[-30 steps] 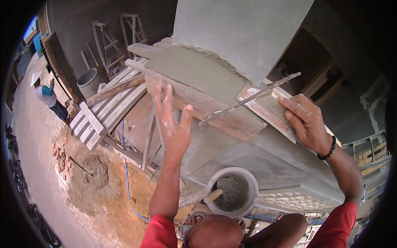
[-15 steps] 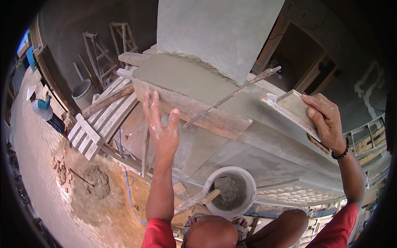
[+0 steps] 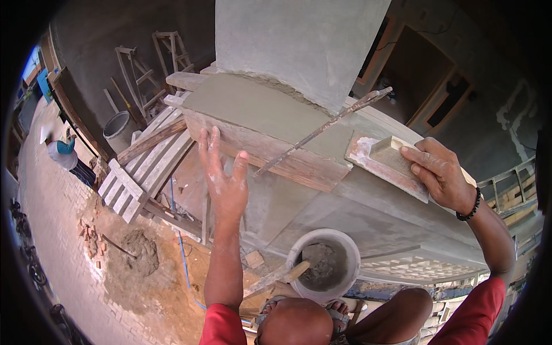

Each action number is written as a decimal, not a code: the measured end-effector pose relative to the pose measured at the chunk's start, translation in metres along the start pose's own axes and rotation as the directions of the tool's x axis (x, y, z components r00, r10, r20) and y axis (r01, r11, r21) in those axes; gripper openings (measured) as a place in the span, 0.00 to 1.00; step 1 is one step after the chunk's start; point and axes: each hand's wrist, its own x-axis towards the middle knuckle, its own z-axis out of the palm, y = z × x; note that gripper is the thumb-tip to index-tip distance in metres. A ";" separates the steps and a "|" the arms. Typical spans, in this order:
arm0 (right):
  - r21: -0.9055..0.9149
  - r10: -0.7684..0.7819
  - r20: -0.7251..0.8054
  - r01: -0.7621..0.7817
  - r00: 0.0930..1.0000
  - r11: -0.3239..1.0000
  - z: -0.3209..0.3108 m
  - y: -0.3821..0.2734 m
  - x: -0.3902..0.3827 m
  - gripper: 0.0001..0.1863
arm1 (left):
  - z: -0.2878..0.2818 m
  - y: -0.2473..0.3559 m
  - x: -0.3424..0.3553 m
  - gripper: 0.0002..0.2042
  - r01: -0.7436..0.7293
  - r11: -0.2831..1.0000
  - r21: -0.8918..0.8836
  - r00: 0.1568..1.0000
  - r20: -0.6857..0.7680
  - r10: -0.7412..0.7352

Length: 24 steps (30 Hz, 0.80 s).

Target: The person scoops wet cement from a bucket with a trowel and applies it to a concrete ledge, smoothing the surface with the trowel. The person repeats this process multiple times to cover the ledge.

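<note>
My right hand (image 3: 438,172) grips a plastering float (image 3: 384,150), its flat board smeared with pale plaster. The float is at the right end of the wet mortar ledge (image 3: 247,109), near the base of the grey pillar (image 3: 299,46). My left hand (image 3: 223,178) has its fingers spread, fingertips by the wooden form board (image 3: 270,152) along the ledge's front face. Whether they press on the board I cannot tell. A thin mortar-crusted rod (image 3: 322,131) lies slantwise across the ledge and board.
Below the ledge stands a bucket (image 3: 352,253) of mortar with a wooden handle (image 3: 299,270) sticking out. At left are a slatted wooden pallet (image 3: 138,175), another bucket (image 3: 118,131) and a mortar heap (image 3: 140,253) on the ground. A person (image 3: 60,150) stands far left.
My right hand has brought the float left and tilted it flatter, closer to the ledge's end. My left hand stays almost where it was.
</note>
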 end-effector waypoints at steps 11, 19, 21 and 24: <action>0.085 -0.078 -0.187 0.095 0.979 0.992 0.004 -0.005 0.029 0.16 | 0.006 0.001 0.001 0.34 0.000 1.000 -0.004 1.000 -0.018 0.000; 0.022 -0.097 -0.061 0.098 0.993 0.995 0.030 -0.009 0.059 0.17 | 0.004 -0.002 0.001 0.34 -0.001 1.000 -0.012 1.000 -0.006 0.001; 0.043 -0.073 -0.061 0.076 0.995 0.996 0.026 -0.005 0.036 0.17 | 0.002 0.002 -0.001 0.34 0.010 1.000 -0.015 1.000 -0.001 -0.010; 0.023 -0.026 -0.028 0.026 0.999 0.999 0.000 0.004 -0.003 0.17 | -0.001 0.001 -0.002 0.34 0.006 1.000 0.026 1.000 0.003 -0.006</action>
